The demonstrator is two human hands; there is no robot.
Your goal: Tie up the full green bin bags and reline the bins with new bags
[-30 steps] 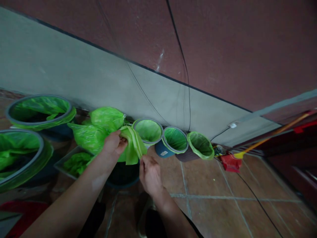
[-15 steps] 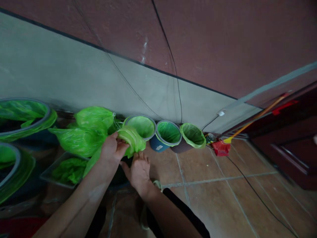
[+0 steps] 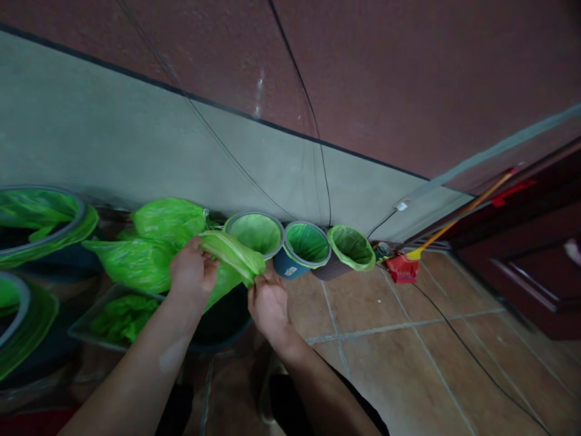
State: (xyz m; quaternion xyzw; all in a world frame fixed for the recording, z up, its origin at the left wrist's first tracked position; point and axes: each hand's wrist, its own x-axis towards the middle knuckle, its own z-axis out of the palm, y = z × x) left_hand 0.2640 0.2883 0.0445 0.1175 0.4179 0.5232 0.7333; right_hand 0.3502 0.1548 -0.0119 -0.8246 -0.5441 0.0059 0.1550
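A green plastic bag (image 3: pixel 233 257) is stretched between my two hands, its upper edge folded in a band. My left hand (image 3: pixel 193 272) grips the bag's left end, and my right hand (image 3: pixel 269 303) pinches its right end. Below the bag stands a dark trash bin (image 3: pixel 222 330), partly hidden by the bag and my forearms. Just beyond my hands, a bin with a grey rim and a pale green liner (image 3: pixel 255 233) stands against the wall. Filled or puffed green bags (image 3: pixel 149 260) lie left of my left hand.
Two more lined bins, one blue (image 3: pixel 293 266) and one brown (image 3: pixel 333 266), continue the row along the wall. At left are large lined bins (image 3: pixel 86 212) and a tray holding crumpled green plastic (image 3: pixel 124 318). A red dustpan (image 3: pixel 402 269) and a cable (image 3: pixel 472 357) lie farther right.
My hands have moved apart, pulling the bunched bag out wider. My right hand has shifted right and now pinches the bag's end. More of the dark bin below shows.
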